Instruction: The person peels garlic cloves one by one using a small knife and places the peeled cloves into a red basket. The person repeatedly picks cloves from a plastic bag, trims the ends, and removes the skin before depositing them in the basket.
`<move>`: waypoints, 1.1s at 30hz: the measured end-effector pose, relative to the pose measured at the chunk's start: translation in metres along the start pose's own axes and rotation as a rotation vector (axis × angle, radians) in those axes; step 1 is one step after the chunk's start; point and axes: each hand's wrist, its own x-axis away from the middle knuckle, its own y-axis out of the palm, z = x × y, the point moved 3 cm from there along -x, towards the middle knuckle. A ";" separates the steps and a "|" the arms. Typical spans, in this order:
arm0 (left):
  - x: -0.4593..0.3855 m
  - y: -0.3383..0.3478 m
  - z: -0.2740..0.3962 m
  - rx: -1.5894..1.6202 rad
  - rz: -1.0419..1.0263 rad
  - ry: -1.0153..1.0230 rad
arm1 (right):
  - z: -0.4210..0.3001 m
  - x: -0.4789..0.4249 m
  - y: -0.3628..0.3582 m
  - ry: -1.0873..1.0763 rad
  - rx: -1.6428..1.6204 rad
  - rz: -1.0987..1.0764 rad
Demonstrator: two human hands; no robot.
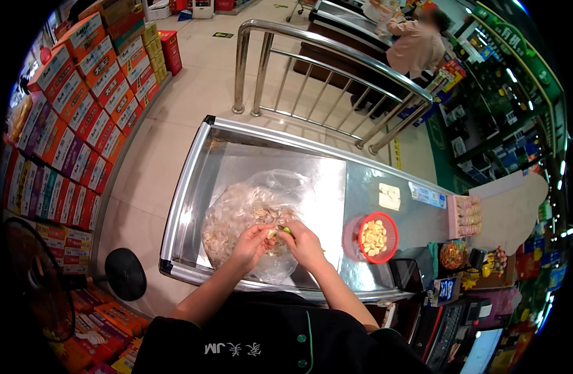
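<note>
Between the fingertips of my left hand (pixel 251 245) is a pale garlic clove (pixel 271 233). My right hand (pixel 304 244) touches or nearly touches the clove and holds a small tool with a green handle (pixel 287 230), perhaps a paring knife; most of it is hidden by the fingers. Both hands are above an open clear plastic bag (pixel 230 215) full of papery garlic skins and bits. To the right, a red-rimmed plastic basket (pixel 395 233) holds many peeled garlic cloves (pixel 374 237).
The bag lies on a checkout counter with a metal edge (pixel 188 173). A steel railing (pixel 333 44) stands beyond it. Stacked cartons (pixel 80 107) line the left. A card reader or small screen (pixel 406 273), candy jar (pixel 453 255) and keyboard (pixel 443 334) are at right. A person (pixel 415 44) stands at another counter.
</note>
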 end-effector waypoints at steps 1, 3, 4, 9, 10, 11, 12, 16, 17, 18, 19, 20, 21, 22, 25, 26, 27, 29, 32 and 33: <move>0.000 0.000 0.000 -0.003 0.005 0.002 | -0.002 -0.002 0.000 0.001 -0.022 0.023; 0.001 0.000 0.001 -0.023 0.018 0.007 | -0.004 -0.005 0.003 0.013 -0.069 0.033; 0.001 0.000 0.001 -0.033 0.025 0.010 | -0.002 -0.007 0.006 0.024 -0.094 0.020; 0.001 -0.006 0.000 -0.032 0.025 0.003 | 0.000 -0.017 0.015 0.059 -0.099 0.045; 0.001 -0.007 0.000 -0.025 0.027 0.001 | 0.004 -0.019 0.017 0.073 -0.119 0.068; 0.001 -0.008 0.000 -0.031 0.028 0.002 | 0.009 -0.022 0.019 0.088 -0.139 0.092; 0.001 -0.008 0.001 -0.035 0.027 0.002 | 0.014 -0.024 0.021 0.103 -0.119 0.085; 0.000 -0.009 0.003 0.018 0.049 -0.014 | 0.036 -0.029 0.031 0.214 0.017 -0.058; 0.000 -0.011 0.002 0.023 0.050 -0.012 | 0.040 -0.029 0.033 0.254 0.065 -0.122; -0.001 -0.014 0.000 0.028 0.054 -0.010 | 0.039 -0.028 0.034 0.212 0.062 -0.097; -0.002 -0.017 -0.001 0.034 0.057 -0.008 | 0.038 -0.025 0.035 0.170 0.058 -0.071; -0.002 -0.019 -0.002 0.043 0.073 -0.008 | 0.037 -0.024 0.036 0.128 0.054 -0.045; -0.003 -0.021 -0.002 0.052 0.090 -0.008 | 0.032 -0.023 0.036 0.098 0.074 -0.055; -0.003 -0.022 -0.002 0.062 0.106 -0.008 | 0.024 -0.022 0.034 0.067 0.094 -0.065; -0.006 -0.033 -0.008 0.072 0.140 0.025 | 0.018 -0.019 0.036 -0.038 0.180 -0.103; -0.007 -0.038 -0.010 0.059 0.145 0.045 | 0.018 -0.017 0.037 -0.076 0.213 -0.116; -0.009 -0.041 -0.009 0.046 0.151 0.065 | 0.018 -0.017 0.038 -0.077 0.211 -0.122; -0.010 -0.046 -0.010 0.027 0.160 0.080 | 0.016 -0.015 0.037 -0.081 0.207 -0.133; -0.009 -0.045 -0.006 0.005 0.165 0.067 | 0.014 -0.014 0.037 -0.061 0.125 -0.116; -0.008 -0.042 -0.004 -0.004 0.164 0.061 | 0.012 -0.013 0.037 -0.060 0.120 -0.117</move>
